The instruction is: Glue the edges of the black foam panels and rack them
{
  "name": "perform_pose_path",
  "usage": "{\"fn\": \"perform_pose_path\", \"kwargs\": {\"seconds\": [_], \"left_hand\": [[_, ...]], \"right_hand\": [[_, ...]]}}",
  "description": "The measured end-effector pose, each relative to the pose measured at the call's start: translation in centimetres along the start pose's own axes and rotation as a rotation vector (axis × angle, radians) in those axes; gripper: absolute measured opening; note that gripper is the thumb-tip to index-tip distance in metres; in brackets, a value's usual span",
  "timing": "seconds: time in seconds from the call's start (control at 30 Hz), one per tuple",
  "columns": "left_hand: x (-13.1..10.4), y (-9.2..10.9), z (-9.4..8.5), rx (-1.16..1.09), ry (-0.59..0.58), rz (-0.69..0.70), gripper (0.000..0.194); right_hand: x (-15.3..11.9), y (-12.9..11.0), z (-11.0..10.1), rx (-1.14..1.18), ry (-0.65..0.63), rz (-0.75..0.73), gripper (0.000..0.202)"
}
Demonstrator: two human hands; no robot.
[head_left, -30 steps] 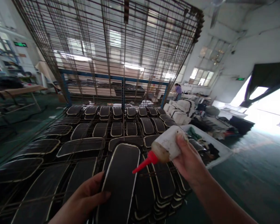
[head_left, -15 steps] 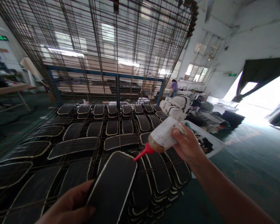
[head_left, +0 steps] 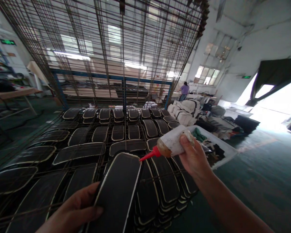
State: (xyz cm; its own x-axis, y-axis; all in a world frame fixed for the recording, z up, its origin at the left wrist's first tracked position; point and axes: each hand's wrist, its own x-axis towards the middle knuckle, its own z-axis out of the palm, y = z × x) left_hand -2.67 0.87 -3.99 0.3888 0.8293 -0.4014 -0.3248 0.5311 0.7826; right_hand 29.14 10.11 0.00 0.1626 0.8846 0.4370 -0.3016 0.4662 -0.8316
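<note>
Head view: left hand (head_left: 74,207) pinches black panel (head_left: 117,187), leaving its far corner reachable. Right hand (head_left: 196,160) clasps squeeze bottle (head_left: 171,141), nozzle (head_left: 149,155) there.

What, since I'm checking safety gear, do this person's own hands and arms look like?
The left hand and right hand are both bare, with no glove or visible ring. The right forearm shows no sleeve, watch or band; little of the left forearm is in view.
</note>
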Motion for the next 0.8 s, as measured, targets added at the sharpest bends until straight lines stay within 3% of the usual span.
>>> {"fn": "perform_pose_path", "kwargs": {"seconds": [0.13,0.47,0.8], "left_hand": [[0.2,0.0,0.4,-0.04,0.036,-0.011,0.036],[0.5,0.5,0.5,-0.075,-0.008,0.011,0.036],[0.8,0.9,0.5,-0.099,0.076,0.028,0.034]], "right_hand": [[-0.6,0.2,0.0,-0.005,0.029,0.018,0.047],[-3.0,0.9,0.3,0.025,0.022,0.093,0.043],[-5.5,1.3,0.6,0.096,-0.04,0.162,0.04]]}}
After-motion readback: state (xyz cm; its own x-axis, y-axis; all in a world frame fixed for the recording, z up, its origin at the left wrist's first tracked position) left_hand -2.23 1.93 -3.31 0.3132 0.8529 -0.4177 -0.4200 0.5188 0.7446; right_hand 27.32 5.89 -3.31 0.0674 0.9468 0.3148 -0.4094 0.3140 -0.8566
